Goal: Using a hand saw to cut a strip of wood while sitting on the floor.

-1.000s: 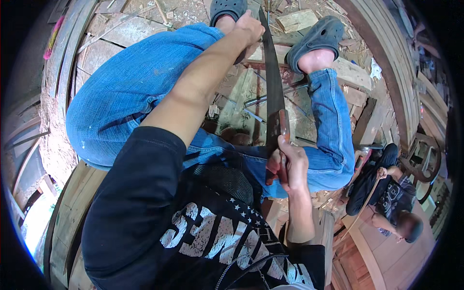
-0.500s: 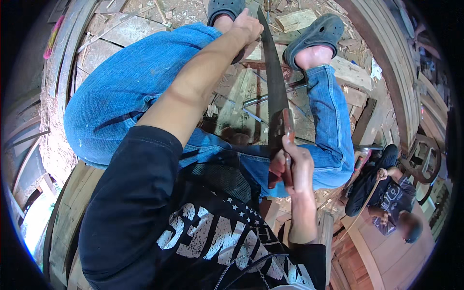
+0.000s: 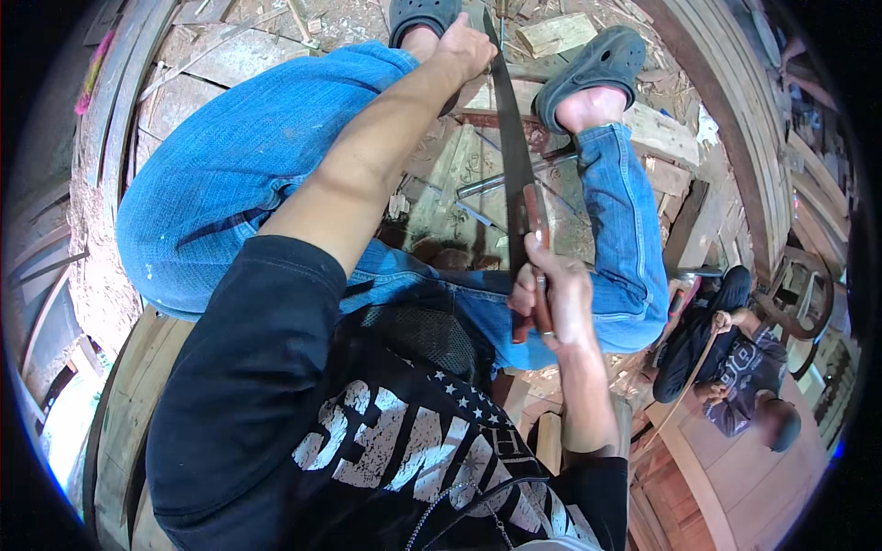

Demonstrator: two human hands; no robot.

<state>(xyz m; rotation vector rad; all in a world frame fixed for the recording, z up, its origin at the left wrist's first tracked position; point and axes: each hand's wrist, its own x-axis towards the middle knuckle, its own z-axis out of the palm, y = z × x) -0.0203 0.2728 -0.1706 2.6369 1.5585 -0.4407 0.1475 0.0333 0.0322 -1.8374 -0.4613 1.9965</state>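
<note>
Right hand wrapped firmly around the reddish-brown wooden handle of a handsaw, a seated worker holds the long, dark metal blade as it tapers away between two rubbery, round-holed grey clogs. The left hand is curled beside the blade's narrow far end; whether it grips or merely presses something cannot be told from this angle. Creased, pale-flecked blue jeans frame the scene. Below the blade, a smooth, shiny metal tube lies on a rough floor littered with shavings, near a blocky offcut of pale wood. At right, a co-worker sits with a thin, slightly bowed wooden strip.
</note>
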